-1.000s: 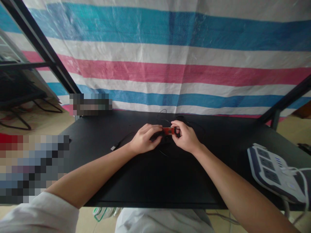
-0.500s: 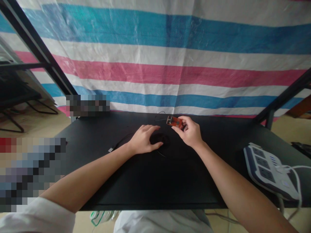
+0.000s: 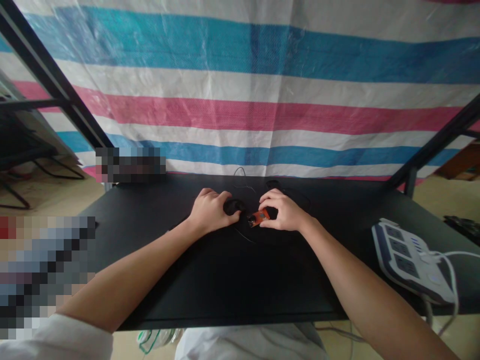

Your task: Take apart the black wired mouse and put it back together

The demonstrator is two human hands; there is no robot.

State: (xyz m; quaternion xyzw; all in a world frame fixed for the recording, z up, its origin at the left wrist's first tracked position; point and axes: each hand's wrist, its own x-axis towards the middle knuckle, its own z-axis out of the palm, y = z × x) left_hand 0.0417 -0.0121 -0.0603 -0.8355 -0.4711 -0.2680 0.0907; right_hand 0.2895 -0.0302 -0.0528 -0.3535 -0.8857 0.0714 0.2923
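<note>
My right hand [image 3: 283, 210] pinches a small orange circuit board [image 3: 263, 216] between thumb and fingers. A dark component stands on the board's left end. To its left, my left hand [image 3: 212, 210] curls its thumb and fingers around a black rounded piece [image 3: 235, 206] low over the table. That piece looks like a shell, but its exact kind is hard to make out against the dark surface. A thin black wire [image 3: 245, 186] loops on the table behind the two hands. Another dark object [image 3: 273, 185] lies behind my right hand.
The black table [image 3: 232, 285] backs onto a striped plastic sheet [image 3: 225, 115]. On the right sits a white power strip [image 3: 412, 262] with white cables. Black frame posts [image 3: 431, 145] rise at both sides. A blurred-out item [image 3: 131, 165] is at the back left.
The circuit board in my right hand has come down, nearer to me and slightly left, and tilted. My left hand has shifted a little left and closed around the black piece.
</note>
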